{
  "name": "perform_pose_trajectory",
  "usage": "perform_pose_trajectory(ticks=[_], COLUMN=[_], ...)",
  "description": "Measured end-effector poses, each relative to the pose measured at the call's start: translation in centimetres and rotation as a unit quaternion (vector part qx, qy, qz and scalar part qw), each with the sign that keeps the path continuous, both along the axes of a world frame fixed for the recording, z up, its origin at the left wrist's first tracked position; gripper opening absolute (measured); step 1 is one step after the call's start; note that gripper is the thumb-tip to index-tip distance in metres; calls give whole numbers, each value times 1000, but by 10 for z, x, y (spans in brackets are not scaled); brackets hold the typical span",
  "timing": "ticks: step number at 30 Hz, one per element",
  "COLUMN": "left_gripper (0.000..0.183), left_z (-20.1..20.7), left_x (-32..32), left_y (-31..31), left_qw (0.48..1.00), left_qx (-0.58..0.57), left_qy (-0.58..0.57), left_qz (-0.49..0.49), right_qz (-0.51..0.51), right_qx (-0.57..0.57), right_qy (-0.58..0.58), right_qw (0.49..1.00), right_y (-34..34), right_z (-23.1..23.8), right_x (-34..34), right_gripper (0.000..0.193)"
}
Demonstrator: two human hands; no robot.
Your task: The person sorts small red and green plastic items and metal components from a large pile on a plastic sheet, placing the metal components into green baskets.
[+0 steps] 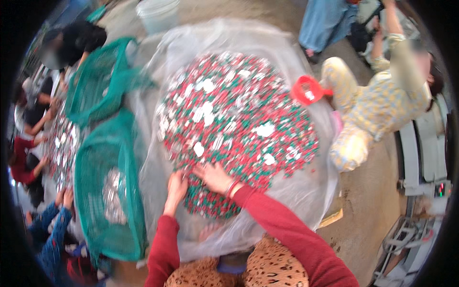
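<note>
A broad heap of small red, green and white pieces point(239, 115), too blurred to name, lies on a clear plastic sheet point(282, 201) in front of me. At its near left edge my left hand point(177, 186) points down into the pieces; its fingertips are smeared, so any hold is hidden. Just to its right, my right hand point(213, 177) rests on the heap, fingers stretched out toward the left and nothing visibly held. Brighter white pieces point(204, 112) lie scattered on top of the heap.
To my left stand two green net-lined baskets; the nearer basket point(81, 191) holds shiny clear-white items point(114, 196). A red scoop-like container point(307, 90) sits at the heap's right, beside a seated person point(382, 105). A whitish bucket point(158, 14) stands behind. Others work around another heap point(62, 143).
</note>
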State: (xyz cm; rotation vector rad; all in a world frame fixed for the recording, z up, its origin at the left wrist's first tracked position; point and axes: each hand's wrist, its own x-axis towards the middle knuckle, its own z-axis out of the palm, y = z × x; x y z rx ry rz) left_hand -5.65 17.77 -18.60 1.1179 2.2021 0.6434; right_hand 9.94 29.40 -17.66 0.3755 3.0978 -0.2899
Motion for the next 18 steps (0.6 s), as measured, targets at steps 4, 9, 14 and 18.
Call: perform_pose_trajectory(ticks=[4,9,14,18], left_gripper=[12,7,7,10], left_z=[38,56,63,55], left_x=[31,48,52,54], left_y=[-9,-15,-10,-1], left_qw=[932,765,792,909], left_qx=[65,70,58,39], left_qy=[-335,-603,-583,-402], left_qz=[121,213,174,100], right_qz=[-25,-82,-115,-126], right_qx=[-1,-12,-53,-36], right_qy=[-33,0,-26,-15], right_qw=[999,997,992,991], right_y=[-4,-30,-34,-25], right_z=[1,-10,-12,-26], right_x=[-1,5,7,17], right_gripper=[47,46,26,22])
